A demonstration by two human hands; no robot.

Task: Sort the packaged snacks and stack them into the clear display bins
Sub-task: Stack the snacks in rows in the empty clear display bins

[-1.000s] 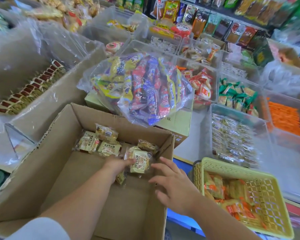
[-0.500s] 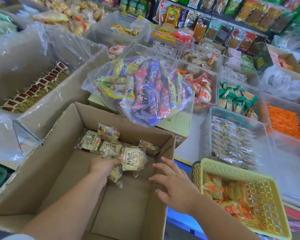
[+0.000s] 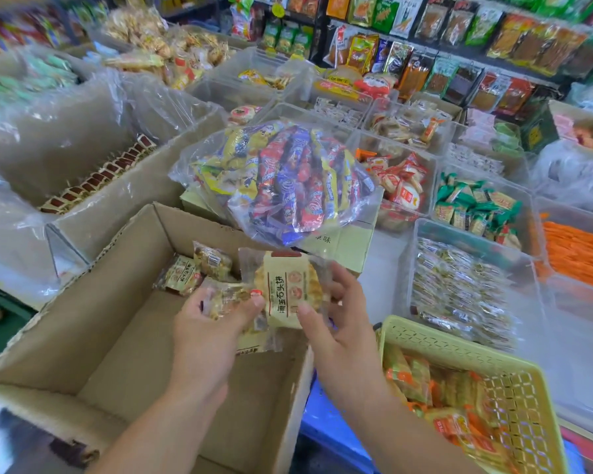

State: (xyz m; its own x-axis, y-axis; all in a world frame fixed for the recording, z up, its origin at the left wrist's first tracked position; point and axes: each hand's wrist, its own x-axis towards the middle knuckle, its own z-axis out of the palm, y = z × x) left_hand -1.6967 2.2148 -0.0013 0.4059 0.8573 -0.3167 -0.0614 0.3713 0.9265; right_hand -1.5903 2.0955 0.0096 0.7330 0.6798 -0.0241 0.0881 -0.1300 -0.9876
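Observation:
An open cardboard box (image 3: 93,313) sits low at the left with two wrapped biscuit packets (image 3: 199,271) lying at its far end. My left hand (image 3: 213,323) grips a small bunch of these packets (image 3: 230,299) above the box. A larger cream packet with printed characters (image 3: 288,292) stands upright between both hands; my right hand (image 3: 343,319) pinches it by its right edge and bottom. A clear display bin (image 3: 421,230) at the right holds rows of similar clear-wrapped snacks.
A big clear bag of colourful snacks (image 3: 281,183) lies on a carton behind the box. A yellow plastic basket (image 3: 493,367) with orange packets stands at the lower right. More clear bins, plastic-lined cartons and hanging snack racks fill the back.
My left hand has lifted the packets out of the box bottom. My right hand has come up from beside the box and taken hold of the cream packet.

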